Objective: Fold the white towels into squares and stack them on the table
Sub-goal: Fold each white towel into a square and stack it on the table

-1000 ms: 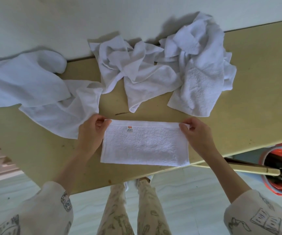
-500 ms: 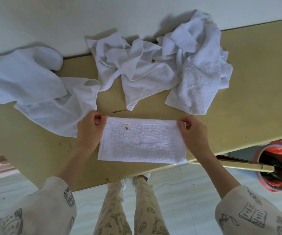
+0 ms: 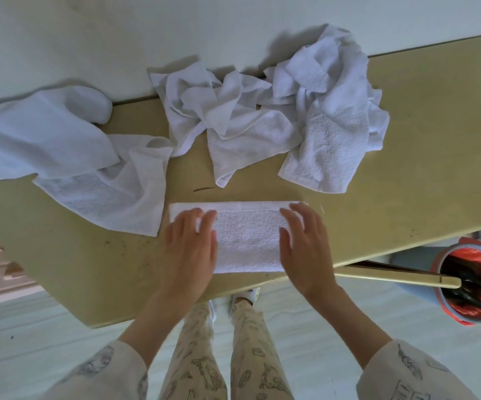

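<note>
A white towel point(image 3: 246, 239), folded into a long rectangle, lies flat near the front edge of the yellow table point(image 3: 407, 168). My left hand point(image 3: 188, 249) rests flat on its left end with fingers spread. My right hand point(image 3: 304, 249) lies flat on its right end, fingers straight. A crumpled pile of white towels point(image 3: 277, 116) sits at the back by the wall. Two more loose white towels point(image 3: 69, 157) sprawl at the left, one hanging past the table's left edge.
A white wall runs behind the table. A blue bucket with a red liner point(image 3: 470, 284) stands on the floor at the right, beside a yellow bar point(image 3: 392, 277) jutting under the table edge. My legs show below the front edge.
Both hands let go of the towel's far corners and moved inward and down. They now lie flat on top of the folded towel. The towel stays in place.
</note>
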The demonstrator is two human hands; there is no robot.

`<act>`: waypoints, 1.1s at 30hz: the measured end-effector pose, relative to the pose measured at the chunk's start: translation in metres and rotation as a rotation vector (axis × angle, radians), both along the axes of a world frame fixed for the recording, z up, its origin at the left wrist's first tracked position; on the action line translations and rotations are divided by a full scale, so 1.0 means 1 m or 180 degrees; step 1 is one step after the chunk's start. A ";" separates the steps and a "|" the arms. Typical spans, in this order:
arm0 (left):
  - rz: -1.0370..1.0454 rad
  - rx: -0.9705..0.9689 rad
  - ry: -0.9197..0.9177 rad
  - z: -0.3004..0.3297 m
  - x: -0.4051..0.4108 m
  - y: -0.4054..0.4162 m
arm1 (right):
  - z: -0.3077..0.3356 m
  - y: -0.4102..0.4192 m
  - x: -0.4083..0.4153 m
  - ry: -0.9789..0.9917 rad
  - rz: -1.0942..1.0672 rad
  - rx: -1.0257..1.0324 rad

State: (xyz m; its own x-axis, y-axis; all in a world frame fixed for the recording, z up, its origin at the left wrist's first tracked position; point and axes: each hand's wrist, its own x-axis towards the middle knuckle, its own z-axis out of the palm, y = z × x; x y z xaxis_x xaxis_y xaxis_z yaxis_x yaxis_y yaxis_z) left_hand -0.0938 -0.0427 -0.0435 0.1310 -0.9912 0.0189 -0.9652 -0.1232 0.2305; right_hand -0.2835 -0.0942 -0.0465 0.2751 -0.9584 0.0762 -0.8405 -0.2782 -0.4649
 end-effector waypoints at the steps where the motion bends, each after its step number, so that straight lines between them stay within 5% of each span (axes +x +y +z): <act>1: -0.0164 0.0005 0.0031 -0.006 -0.006 0.003 | -0.003 0.003 0.004 -0.0020 -0.0027 0.0045; 5: -0.0028 0.0108 -0.0006 -0.028 -0.004 0.003 | -0.002 -0.009 0.000 -0.0437 -0.1096 0.0615; 10: 0.0015 0.0081 0.0027 -0.038 0.006 0.011 | -0.001 -0.029 -0.005 -0.0602 -0.1509 0.1247; 14: 0.1082 -0.0274 0.0576 -0.026 0.008 0.009 | 0.002 -0.041 -0.004 -0.0876 -0.1879 0.1521; 19: 0.2624 -0.0178 0.1553 -0.018 0.016 -0.007 | 0.007 -0.046 -0.006 -0.1058 -0.1972 0.1679; 25: 0.3143 -0.0134 0.2002 -0.020 0.021 -0.012 | 0.007 -0.046 -0.006 -0.1087 -0.1802 0.1666; 33: 0.3140 0.0021 0.1790 -0.022 0.026 -0.011 | 0.006 -0.046 -0.005 -0.1121 -0.1720 0.1589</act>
